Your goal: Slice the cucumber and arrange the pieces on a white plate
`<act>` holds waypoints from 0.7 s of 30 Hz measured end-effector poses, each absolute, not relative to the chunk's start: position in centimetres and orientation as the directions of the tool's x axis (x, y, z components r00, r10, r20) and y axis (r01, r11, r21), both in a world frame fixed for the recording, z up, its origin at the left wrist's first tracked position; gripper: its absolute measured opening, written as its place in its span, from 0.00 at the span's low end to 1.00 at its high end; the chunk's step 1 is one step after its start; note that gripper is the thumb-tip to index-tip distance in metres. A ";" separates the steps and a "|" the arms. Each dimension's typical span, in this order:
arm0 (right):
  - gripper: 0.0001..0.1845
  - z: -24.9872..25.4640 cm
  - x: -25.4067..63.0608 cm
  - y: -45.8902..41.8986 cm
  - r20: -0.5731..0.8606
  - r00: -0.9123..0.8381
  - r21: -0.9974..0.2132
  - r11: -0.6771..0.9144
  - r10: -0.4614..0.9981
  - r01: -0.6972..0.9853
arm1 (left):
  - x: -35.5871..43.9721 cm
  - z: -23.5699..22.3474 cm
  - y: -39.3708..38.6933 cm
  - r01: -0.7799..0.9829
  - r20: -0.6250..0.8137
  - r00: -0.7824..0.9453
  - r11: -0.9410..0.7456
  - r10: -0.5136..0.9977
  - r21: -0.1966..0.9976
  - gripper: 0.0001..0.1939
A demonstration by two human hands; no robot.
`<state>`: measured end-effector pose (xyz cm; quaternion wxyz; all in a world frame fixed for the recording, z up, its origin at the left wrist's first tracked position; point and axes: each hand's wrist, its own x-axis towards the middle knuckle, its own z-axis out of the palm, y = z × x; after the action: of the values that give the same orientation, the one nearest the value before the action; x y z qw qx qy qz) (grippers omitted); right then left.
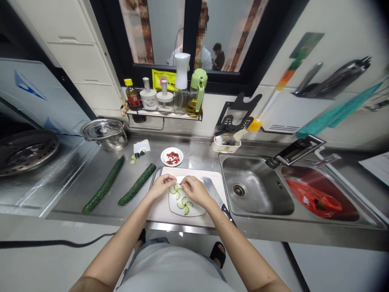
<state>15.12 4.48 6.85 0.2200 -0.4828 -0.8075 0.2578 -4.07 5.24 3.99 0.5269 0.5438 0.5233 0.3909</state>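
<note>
Pinching a small red piece [180,184] between its fingertips, your right hand [195,190] is over the upper part of the plate [176,209]. Your left hand [162,184] is just beside it, apart, with its fingertips drawn close; whether they grip anything, you cannot tell. The plate rests on the cutting board [159,209], which lies on the desk [97,166]. Cucumber slices [186,210] lie fanned on the plate, the lower fan with a red bit at its middle. More red pieces [173,157] sit in the small dish [163,157] beyond the board.

Handling: expect the red piece to be very light and easily dropped; hold its sides with light fingertip pressure. Expect the slices to be thin, moist, slippery and liable to snap; grip each by its rind edge.
</note>
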 end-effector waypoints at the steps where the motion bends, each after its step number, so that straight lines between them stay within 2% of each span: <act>1: 0.06 6.4 15.0 4.5 0.075 -0.438 -0.612 0.388 0.896 0.689 | -4.2 3.5 5.3 0.186 -0.114 0.109 0.093 0.987 0.978 0.15; 4: 0.07 5.1 14.6 4.5 -0.023 -0.444 -0.549 0.360 0.896 0.754 | -4.4 1.7 5.2 0.293 -0.105 0.018 0.096 0.994 0.951 0.13; 9: 0.10 3.5 13.9 4.5 -0.117 -0.423 -0.472 0.324 0.898 0.820 | -4.6 -0.6 4.8 0.464 -0.125 -0.020 0.120 0.992 0.878 0.11; 17: 0.11 2.5 13.2 4.7 -0.174 -0.434 -0.427 0.330 0.884 0.842 | -3.8 -0.8 4.2 0.699 -0.102 -0.008 0.078 0.995 0.710 0.07; 21: 0.11 1.9 12.9 4.8 -0.185 -0.439 -0.413 0.335 0.879 0.847 | -3.0 -0.9 4.0 0.754 -0.114 0.002 0.073 0.993 0.652 0.06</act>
<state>12.95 4.79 1.95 0.0355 -0.5285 -0.8164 0.2300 -3.05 4.00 -0.92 0.2855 0.6477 0.6747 0.2093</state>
